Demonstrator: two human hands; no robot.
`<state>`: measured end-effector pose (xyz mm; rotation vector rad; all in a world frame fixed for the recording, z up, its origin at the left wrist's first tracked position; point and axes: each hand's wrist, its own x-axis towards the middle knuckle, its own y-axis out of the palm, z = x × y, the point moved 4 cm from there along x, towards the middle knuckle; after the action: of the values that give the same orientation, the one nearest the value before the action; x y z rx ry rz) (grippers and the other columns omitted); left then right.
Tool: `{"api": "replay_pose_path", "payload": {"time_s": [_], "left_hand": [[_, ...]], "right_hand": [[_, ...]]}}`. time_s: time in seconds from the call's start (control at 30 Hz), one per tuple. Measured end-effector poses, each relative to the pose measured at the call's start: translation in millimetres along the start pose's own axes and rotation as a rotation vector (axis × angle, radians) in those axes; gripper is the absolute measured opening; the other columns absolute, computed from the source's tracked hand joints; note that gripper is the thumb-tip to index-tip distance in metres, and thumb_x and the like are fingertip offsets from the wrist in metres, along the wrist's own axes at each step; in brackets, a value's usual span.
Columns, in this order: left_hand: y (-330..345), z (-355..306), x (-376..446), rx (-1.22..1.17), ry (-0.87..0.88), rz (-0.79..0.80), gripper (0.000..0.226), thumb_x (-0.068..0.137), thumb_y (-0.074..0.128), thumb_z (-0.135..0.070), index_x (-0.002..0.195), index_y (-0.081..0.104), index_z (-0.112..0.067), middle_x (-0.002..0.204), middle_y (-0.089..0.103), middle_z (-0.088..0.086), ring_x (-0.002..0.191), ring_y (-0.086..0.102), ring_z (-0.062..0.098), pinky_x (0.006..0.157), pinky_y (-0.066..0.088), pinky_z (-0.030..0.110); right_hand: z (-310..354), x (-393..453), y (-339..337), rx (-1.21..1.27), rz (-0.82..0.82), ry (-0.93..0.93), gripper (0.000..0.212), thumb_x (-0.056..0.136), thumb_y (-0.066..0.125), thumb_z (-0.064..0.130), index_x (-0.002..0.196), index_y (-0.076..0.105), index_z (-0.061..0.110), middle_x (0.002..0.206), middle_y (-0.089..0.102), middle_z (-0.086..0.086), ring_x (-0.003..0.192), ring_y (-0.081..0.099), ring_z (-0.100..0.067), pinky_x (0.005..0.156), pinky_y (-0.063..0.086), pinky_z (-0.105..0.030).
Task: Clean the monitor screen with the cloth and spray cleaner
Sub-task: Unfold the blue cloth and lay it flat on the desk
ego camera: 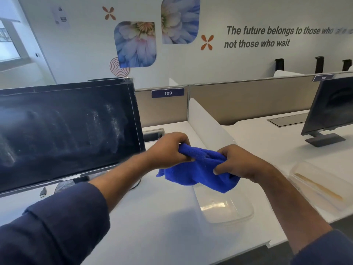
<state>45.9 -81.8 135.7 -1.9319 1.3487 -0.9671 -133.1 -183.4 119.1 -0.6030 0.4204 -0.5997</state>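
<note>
A dark monitor (65,131) stands at the left on the white desk (152,217), its screen marked with pale streaks and smears. To the right of it, above the desk, I hold a bright blue cloth (198,173) bunched between both hands. My left hand (168,150) grips its upper left end and my right hand (240,161) grips its right side; the cloth hangs down between them. No spray cleaner is in view.
A white divider panel (206,123) runs between this desk and the neighbouring one, where a second monitor (332,109) stands at the far right. A clear plastic tray (227,209) lies under the cloth and another clear tray (321,186) lies right. Beige partitions (248,98) back the desks.
</note>
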Motion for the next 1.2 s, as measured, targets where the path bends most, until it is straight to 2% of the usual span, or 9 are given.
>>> {"api": "replay_pose_path", "payload": {"time_s": [0.13,0.27,0.47,0.57,0.7,0.87,1.0,1.1,1.2], "left_hand": [[-29.4,2.6,-9.4,-0.042,-0.055,0.010,0.018,0.078,0.079,-0.025,0.085,0.062,-0.023,0.086,0.068,-0.007,0.077,0.061,0.011,0.067,0.050,0.029],[-48.6,16.9,-23.8,-0.085,-0.102,-0.016,0.025,0.079,0.077,-0.019,0.080,0.055,-0.030,0.072,0.058,-0.015,0.063,0.050,0.003,0.061,0.042,0.021],[-61.6,53.6,-61.2,-0.121,-0.220,-0.034,0.032,0.080,0.078,-0.017,0.103,0.064,-0.034,0.098,0.069,-0.012,0.088,0.064,0.004,0.074,0.050,0.017],[-63.3,74.5,-82.9,-0.116,-0.293,-0.027,0.023,0.079,0.080,-0.021,0.094,0.070,-0.034,0.091,0.071,-0.015,0.087,0.067,0.004,0.072,0.050,0.017],[-69.1,99.1,-110.7,-0.126,-0.373,-0.063,0.019,0.073,0.084,-0.029,0.082,0.068,-0.032,0.082,0.071,-0.012,0.074,0.066,0.001,0.062,0.051,0.016],[-83.0,119.9,-134.7,-0.151,-0.399,-0.117,0.020,0.073,0.087,-0.033,0.075,0.068,-0.028,0.076,0.072,-0.008,0.066,0.063,0.000,0.062,0.052,0.020],[-96.4,129.2,-141.7,-0.147,-0.399,-0.125,0.016,0.076,0.085,-0.031,0.076,0.070,-0.028,0.077,0.073,-0.005,0.068,0.066,0.007,0.065,0.056,0.026],[-107.6,135.3,-142.8,-0.126,-0.393,-0.118,0.014,0.079,0.084,-0.027,0.076,0.070,-0.026,0.074,0.073,-0.007,0.067,0.066,0.008,0.065,0.057,0.026],[-118.8,141.5,-144.3,-0.151,-0.378,-0.091,0.008,0.084,0.079,-0.022,0.083,0.073,-0.026,0.082,0.074,-0.007,0.076,0.069,0.009,0.071,0.059,0.027]], "right_hand": [[19.1,4.5,-3.9,0.079,-0.058,-0.068,0.014,0.079,0.072,0.008,0.091,0.071,0.015,0.085,0.073,-0.005,0.078,0.067,-0.020,0.063,0.050,-0.027],[36.4,12.0,3.2,0.233,-0.078,-0.150,0.015,0.081,0.073,0.006,0.096,0.073,0.009,0.096,0.074,-0.014,0.085,0.066,-0.025,0.076,0.052,-0.035],[44.9,29.8,37.2,0.392,-0.050,-0.190,0.022,0.082,0.073,0.003,0.101,0.070,0.013,0.101,0.073,-0.011,0.092,0.066,-0.026,0.076,0.054,-0.033],[48.4,39.9,58.9,0.422,-0.014,-0.204,0.019,0.084,0.073,0.005,0.097,0.072,0.018,0.093,0.075,-0.002,0.087,0.067,-0.019,0.067,0.054,-0.023],[56.5,51.8,87.2,0.441,0.011,-0.255,0.013,0.086,0.074,0.012,0.093,0.075,0.022,0.092,0.075,0.003,0.088,0.068,-0.017,0.071,0.055,-0.022],[68.7,56.7,116.6,0.308,-0.054,-0.350,0.018,0.093,0.066,0.021,0.104,0.072,0.034,0.103,0.066,0.018,0.093,0.063,-0.006,0.068,0.049,-0.011],[74.7,58.1,137.0,0.164,-0.083,-0.433,0.013,0.095,0.064,0.020,0.093,0.074,0.029,0.105,0.066,0.010,0.100,0.059,-0.008,0.080,0.043,-0.018],[81.0,57.6,144.3,0.068,-0.111,-0.514,0.011,0.093,0.066,0.018,0.094,0.076,0.022,0.112,0.058,0.016,0.106,0.054,0.002,0.080,0.040,-0.009],[91.4,55.7,150.1,0.123,-0.121,-0.590,0.016,0.093,0.064,0.011,0.093,0.073,0.025,0.104,0.064,0.017,0.098,0.057,0.001,0.076,0.042,-0.007]]}}
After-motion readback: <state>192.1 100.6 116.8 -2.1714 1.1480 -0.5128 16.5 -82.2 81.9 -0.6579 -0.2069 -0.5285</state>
